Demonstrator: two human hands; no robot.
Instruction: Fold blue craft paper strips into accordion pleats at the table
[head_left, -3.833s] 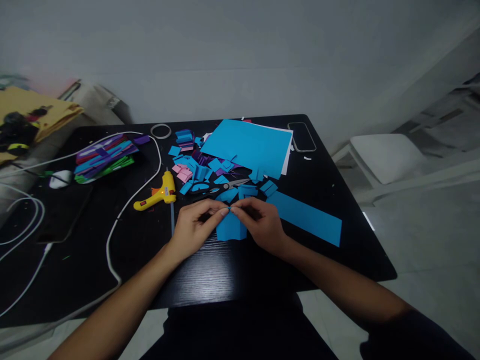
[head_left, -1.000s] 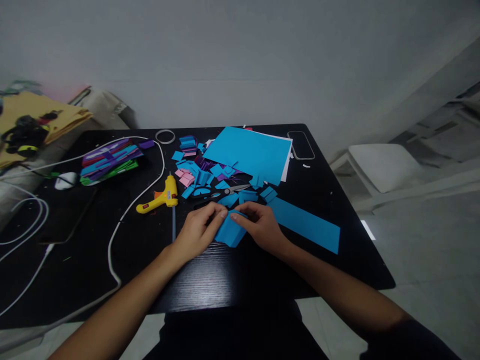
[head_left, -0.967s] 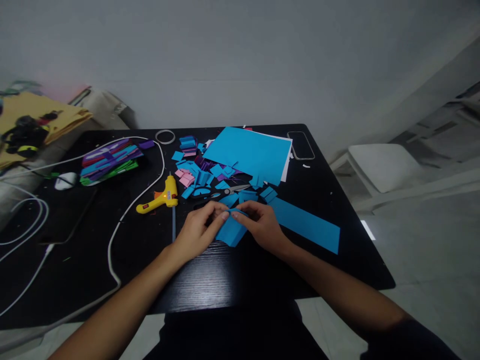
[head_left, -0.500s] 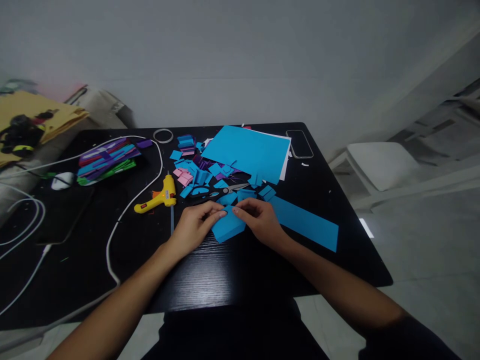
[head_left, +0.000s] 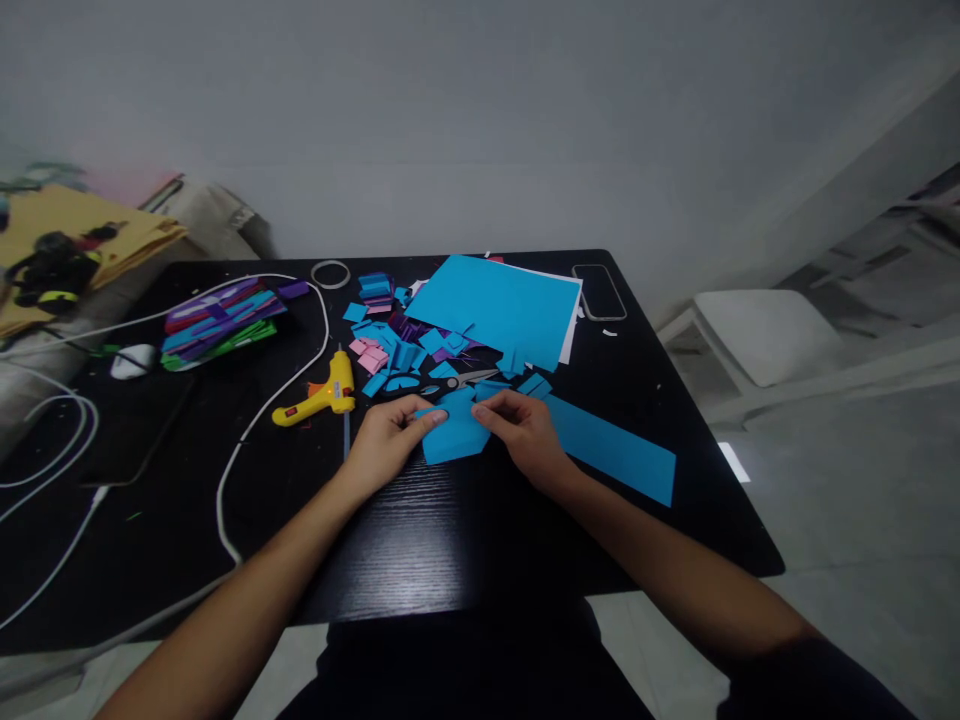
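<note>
A small folded piece of blue paper (head_left: 455,437) lies on the black table (head_left: 420,540) between my two hands. My left hand (head_left: 390,440) pinches its left edge with curled fingers. My right hand (head_left: 521,432) presses and grips its right edge with fingertips. Just behind the piece lie scissors (head_left: 450,382) among several small blue, pink and purple paper scraps (head_left: 397,345). A long blue paper strip (head_left: 611,448) lies right of my right hand.
A yellow glue gun (head_left: 319,395) with a white cord (head_left: 247,430) lies left of my hands. A large blue sheet (head_left: 499,305), a phone (head_left: 598,292), a tape ring (head_left: 331,273) and a stack of coloured paper (head_left: 214,315) sit farther back. A white chair (head_left: 765,335) stands at right.
The blue piece has gone from being held up and tilted between my fingertips to lying flatter on the table. Both hands moved slightly away from me with it.
</note>
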